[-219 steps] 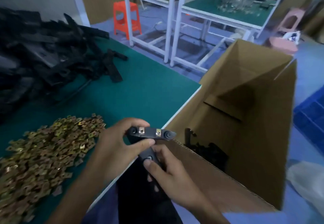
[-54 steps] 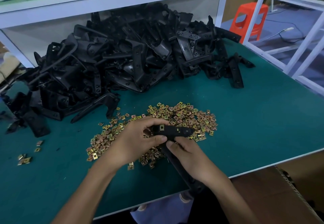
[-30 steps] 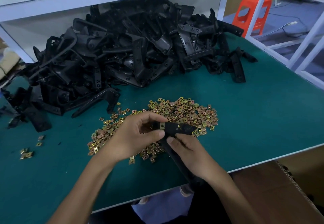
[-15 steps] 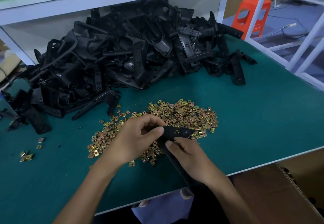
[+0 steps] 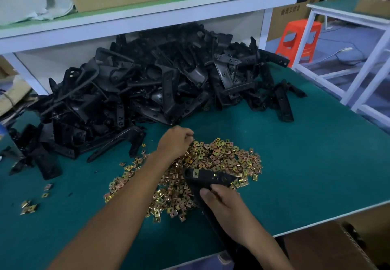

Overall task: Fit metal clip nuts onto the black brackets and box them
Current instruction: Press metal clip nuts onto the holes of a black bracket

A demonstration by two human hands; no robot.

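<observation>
My right hand [image 5: 223,206] grips the stem of a black bracket [image 5: 207,178], whose head lies over the pile of gold clip nuts [image 5: 223,157]. One clip nut sits on the bracket's left end. My left hand [image 5: 175,143] has reached to the far left edge of the nut pile, fingers curled down among the nuts; whether it pinches one is hidden. A large heap of black brackets [image 5: 152,84] fills the back of the green table [image 5: 316,164].
A few stray nuts [image 5: 29,206] lie at the table's left. A cardboard box [image 5: 329,246] stands below the table's front right edge. A white shelf [image 5: 147,14] overhangs the bracket heap. An orange stool [image 5: 299,37] and a white frame table [image 5: 358,48] stand at right.
My left hand has let go of the bracket's head and moved up to the far side of the nut pile. My right hand still holds the bracket in place.
</observation>
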